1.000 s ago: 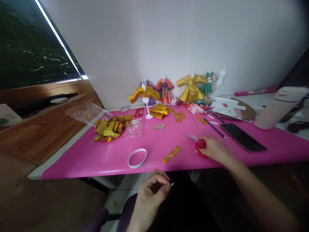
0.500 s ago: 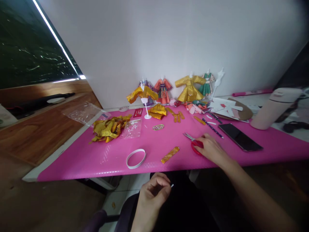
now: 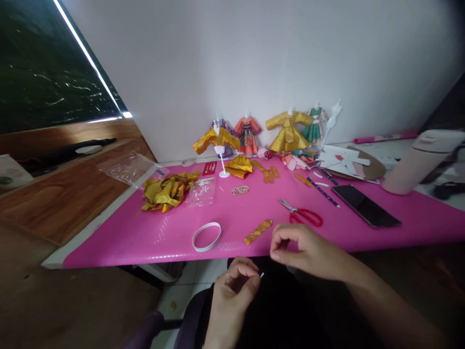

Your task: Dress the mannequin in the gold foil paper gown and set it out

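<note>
The right hand has released the red scissors, now lying just beyond it, and is hovering empty with fingers curled, near the left hand pinching a small white scrap.

Left hand pinches white scrap

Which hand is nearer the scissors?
Right. The right hand hovers just below the scissors, at the table edge; the left hand is lower, off the table.
</note>
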Action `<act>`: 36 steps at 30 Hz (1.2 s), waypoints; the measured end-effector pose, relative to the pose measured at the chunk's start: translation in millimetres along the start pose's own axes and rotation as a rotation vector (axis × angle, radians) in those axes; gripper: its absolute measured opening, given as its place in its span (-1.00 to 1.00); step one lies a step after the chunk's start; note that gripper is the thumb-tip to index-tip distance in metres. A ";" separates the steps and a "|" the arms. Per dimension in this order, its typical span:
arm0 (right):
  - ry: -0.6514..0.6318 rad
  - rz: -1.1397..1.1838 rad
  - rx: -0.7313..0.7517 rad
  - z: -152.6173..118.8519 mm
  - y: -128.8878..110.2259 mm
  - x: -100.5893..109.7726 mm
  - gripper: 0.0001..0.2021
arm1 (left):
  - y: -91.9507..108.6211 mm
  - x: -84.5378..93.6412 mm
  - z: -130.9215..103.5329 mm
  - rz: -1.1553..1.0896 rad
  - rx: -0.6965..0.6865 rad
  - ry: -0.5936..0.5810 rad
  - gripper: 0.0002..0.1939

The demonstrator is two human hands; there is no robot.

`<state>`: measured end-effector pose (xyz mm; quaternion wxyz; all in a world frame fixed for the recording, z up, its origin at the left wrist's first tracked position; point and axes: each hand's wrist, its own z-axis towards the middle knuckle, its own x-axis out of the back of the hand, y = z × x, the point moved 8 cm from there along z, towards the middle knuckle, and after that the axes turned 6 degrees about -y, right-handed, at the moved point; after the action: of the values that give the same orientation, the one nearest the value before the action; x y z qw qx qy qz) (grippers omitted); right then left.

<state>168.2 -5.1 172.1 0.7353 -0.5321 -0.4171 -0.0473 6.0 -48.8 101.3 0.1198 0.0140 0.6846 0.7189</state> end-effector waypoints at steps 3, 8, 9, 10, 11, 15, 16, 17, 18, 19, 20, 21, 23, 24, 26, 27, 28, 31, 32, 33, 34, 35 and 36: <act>-0.077 0.098 0.023 -2.0 -17.7 -13.8 -0.91 | 3.4 -1.1 -1.2 0.011 0.015 -0.009 -0.88; -0.092 0.170 0.006 -1.5 -12.3 -18.2 -0.83 | 8.8 -2.8 -2.6 0.012 0.016 -0.002 -0.88; -0.100 0.185 0.007 -1.3 -11.2 -19.0 -0.81 | 8.8 -3.4 -2.7 0.011 0.017 -0.001 -0.88; -0.111 0.199 0.008 -1.0 -10.4 -20.0 -0.80 | 8.5 -4.0 -2.8 0.007 0.018 -0.002 -0.88; -0.120 0.214 0.008 -0.7 -9.7 -21.0 -0.80 | 7.9 -4.5 -2.9 0.004 0.022 -0.002 -0.88; -0.134 0.262 -0.009 2.1 -4.6 -23.1 -0.84 | 6.9 -4.0 -3.4 0.002 0.012 0.012 -0.89; -0.136 0.274 -0.015 2.9 -3.1 -23.6 -0.86 | 7.1 -3.6 -3.4 0.001 0.005 0.018 -0.90; -0.139 0.284 -0.020 3.6 -1.8 -24.1 -0.88 | 7.1 -3.3 -3.3 -0.002 -0.002 0.022 -0.90; -0.143 0.292 -0.024 4.1 -0.7 -24.5 -0.90 | 7.0 -3.0 -3.1 -0.007 -0.007 0.026 -0.90; -0.148 0.298 -0.027 4.4 -0.1 -25.1 -0.91 | 6.7 -2.9 -2.8 -0.011 -0.009 0.027 -0.90; -0.155 0.304 -0.030 4.6 0.2 -25.6 -0.91 | 6.3 -2.9 -2.4 -0.014 -0.010 0.027 -0.90; -0.161 0.310 -0.033 4.6 0.1 -26.2 -0.91 | 6.0 -2.8 -2.1 -0.015 -0.011 0.027 -0.90; -0.177 0.321 -0.036 4.3 -1.2 -27.4 -0.91 | 5.6 -3.0 -1.5 -0.015 -0.012 0.023 -0.89; -0.184 0.327 -0.038 4.2 -2.0 -28.1 -0.90 | 5.6 -2.8 -1.3 -0.014 -0.013 0.023 -0.89; -0.192 0.336 -0.040 4.0 -4.0 -29.0 -0.90 | 5.7 -2.4 -1.1 -0.013 -0.011 0.024 -0.89; -0.195 0.338 -0.040 4.0 -5.0 -29.5 -0.91 | 5.9 -2.3 -1.1 -0.012 -0.010 0.024 -0.89; -0.199 0.341 -0.039 4.1 -5.9 -30.1 -0.91 | 6.1 -2.2 -1.1 -0.011 -0.008 0.024 -0.89; -0.206 0.347 -0.035 4.0 -7.9 -31.9 -0.94 | 7.1 -2.9 -0.9 -0.007 -0.004 0.017 -0.90; -0.206 0.349 -0.035 3.8 -8.4 -32.4 -0.94 | 7.5 -3.3 -0.8 -0.005 -0.003 0.013 -0.90; -0.206 0.350 -0.035 3.5 -8.9 -32.6 -0.94 | 7.9 -3.7 -0.6 -0.003 -0.002 0.011 -0.90; -0.203 0.349 -0.035 3.1 -9.3 -32.7 -0.94 | 8.4 -4.1 -0.4 -0.001 -0.003 0.008 -0.90; -0.202 0.347 -0.035 2.6 -9.9 -32.8 -0.94 | 8.9 -4.4 -0.2 0.001 -0.004 0.006 -0.90; -0.201 0.344 -0.035 2.1 -10.6 -32.8 -0.94 | 9.5 -4.7 -0.1 0.003 -0.006 0.005 -0.90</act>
<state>140.4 -20.2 158.4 0.6777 -0.6104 -0.3905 0.1254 9.1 -50.1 111.3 0.1171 0.0129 0.6827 0.7211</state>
